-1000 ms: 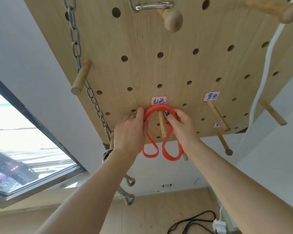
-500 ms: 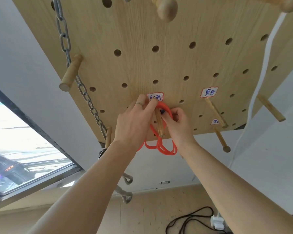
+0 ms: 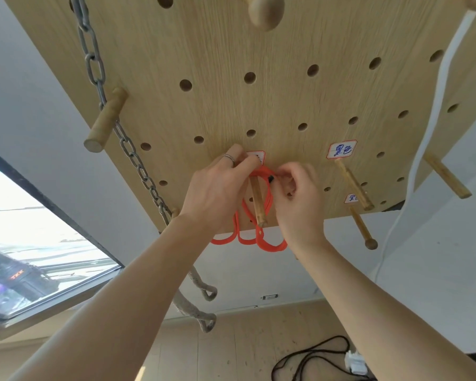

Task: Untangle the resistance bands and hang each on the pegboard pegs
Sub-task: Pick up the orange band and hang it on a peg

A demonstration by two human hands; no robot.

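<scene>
A: Two hands up at one peg [image 3: 257,200]. Left hand [image 3: 217,188] fingers curled at the peg root, pinching the top of the red band [image 3: 261,215]; right hand [image 3: 297,193] also curled, pinching the same band just right of the peg.

B: Band position?

A: Looped over the peg top, hanging in several folds below the pegboard [image 3: 286,100] edge. Peg long axis pointing out and down toward camera; band seated near the board end, between both hands. Right hand marginally nearer the loose strand.

B: Materials?

A: Flat rubbery band, bright red, floppy. Smooth round wooden dowel. Pale wood-grain board, drilled holes. Steel chain [image 3: 94,64] left, white strap [image 3: 437,105] right, other pegs bare.

B: Next?

A: Probably seating loops, then release.
</scene>
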